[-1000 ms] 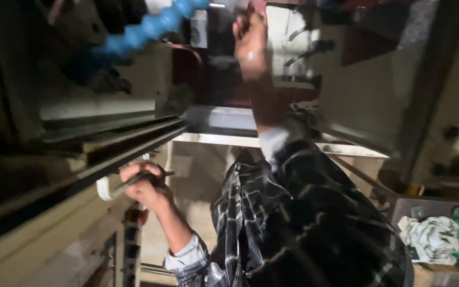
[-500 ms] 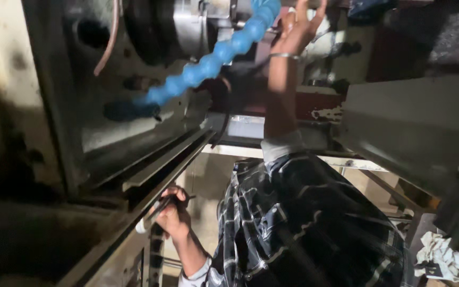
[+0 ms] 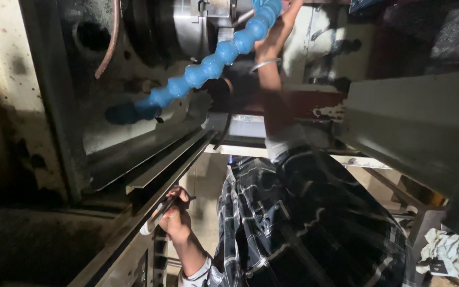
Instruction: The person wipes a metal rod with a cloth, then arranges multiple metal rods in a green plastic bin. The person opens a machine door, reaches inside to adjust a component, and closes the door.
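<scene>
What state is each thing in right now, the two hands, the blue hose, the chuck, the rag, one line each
Left hand: closed around a thin dark tool, resting at the machine's rail edge.
Right hand: raised, reaching up beside the blue segmented hose.
Blue segmented hose: bent in a curve, slanting down to the left.
Metal chuck: partly hidden; cannot tell if it turns.
Rag: crumpled, lying at lower right.
Machine rail: dark, grimy.

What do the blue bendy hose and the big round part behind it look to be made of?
The blue hose looks like plastic: a chain of matte, evenly coloured ball-shaped segments snapped together. The round part behind it appears to be bare machined metal, probably steel, grey with a dull sheen and sharp edges. The bangle on the raised forearm also looks metallic, thin and silvery, though it is too small to tell more.
</scene>
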